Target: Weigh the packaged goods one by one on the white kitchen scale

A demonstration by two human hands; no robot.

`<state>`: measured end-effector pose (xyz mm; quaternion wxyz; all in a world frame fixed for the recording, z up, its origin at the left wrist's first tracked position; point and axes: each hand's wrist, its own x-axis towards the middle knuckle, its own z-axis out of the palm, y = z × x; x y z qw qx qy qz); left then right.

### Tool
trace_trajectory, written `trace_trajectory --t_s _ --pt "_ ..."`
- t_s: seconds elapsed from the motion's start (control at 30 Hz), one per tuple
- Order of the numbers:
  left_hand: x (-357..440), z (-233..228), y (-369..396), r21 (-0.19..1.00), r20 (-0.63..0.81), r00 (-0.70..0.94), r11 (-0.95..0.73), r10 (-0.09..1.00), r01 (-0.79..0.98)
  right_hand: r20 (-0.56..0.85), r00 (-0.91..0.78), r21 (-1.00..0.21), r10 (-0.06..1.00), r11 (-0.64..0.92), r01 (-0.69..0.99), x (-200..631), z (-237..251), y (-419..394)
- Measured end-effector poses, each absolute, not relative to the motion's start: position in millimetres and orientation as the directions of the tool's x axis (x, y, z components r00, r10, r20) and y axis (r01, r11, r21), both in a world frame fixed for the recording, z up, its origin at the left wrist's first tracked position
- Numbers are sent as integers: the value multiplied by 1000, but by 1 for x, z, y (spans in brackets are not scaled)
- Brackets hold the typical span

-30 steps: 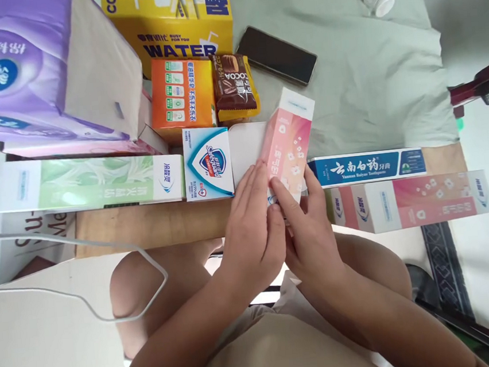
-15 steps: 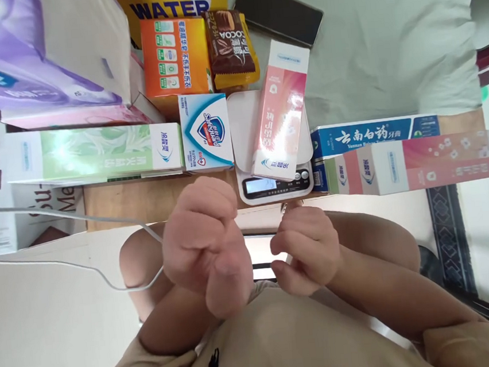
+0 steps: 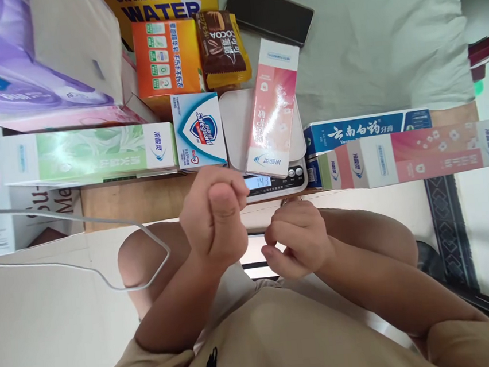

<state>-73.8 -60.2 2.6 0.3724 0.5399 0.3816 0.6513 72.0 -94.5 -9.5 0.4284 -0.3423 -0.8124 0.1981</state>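
Observation:
A pink toothpaste box (image 3: 272, 110) lies lengthwise on a small white kitchen scale (image 3: 234, 128), whose display (image 3: 257, 182) is lit. My left hand (image 3: 214, 221) is curled into a fist just in front of the scale, holding nothing. My right hand (image 3: 296, 238) is loosely curled near my lap, also holding nothing. Neither hand touches the box or the scale.
Left of the scale lie a blue-and-white soap box (image 3: 198, 131) and a green toothpaste box (image 3: 90, 153). Right are a blue toothpaste box (image 3: 367, 129) and another pink one (image 3: 414, 154). Behind: orange box (image 3: 166, 57), cocoa snack (image 3: 221, 47), phone (image 3: 269, 12), purple tissue pack (image 3: 20, 55). A white cable (image 3: 101, 226) runs at left.
Both hands let go of the pink toothpaste box, which now lies on the scale, and drew back towards my body, curling shut. The scale display lit up.

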Motion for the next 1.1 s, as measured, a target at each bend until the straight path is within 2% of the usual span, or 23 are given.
trace_trajectory --t_s 0.07,0.2,0.27,0.57,0.7,0.8,0.87,1.1 --pt "-76 1 -59 897 442 -54 -442 895 6 568 -392 -614 723 690 383 72 -9 -93" --pt "-79 -6 -52 744 591 164 -612 790 268 587 -370 -616 720 694 372 71 -9 -92" --pt "-77 -10 -49 686 618 196 -644 761 338 595 -359 -621 719 695 362 71 -8 -93" --pt "-50 -21 -47 678 594 113 -572 796 462 608 -334 -635 720 694 340 75 0 -96" --pt "-42 -29 -49 684 485 102 -449 869 574 630 -338 -625 699 715 312 77 2 -98" --pt "-37 -34 -49 710 367 26 -298 930 638 633 -330 -624 700 714 317 80 4 -100" --pt "-34 -37 -47 711 350 -28 -246 936 659 642 -309 -623 702 712 323 83 6 -101" --pt "-43 -28 -40 678 486 17 -389 874 623 673 -275 -604 686 725 331 89 9 -99"
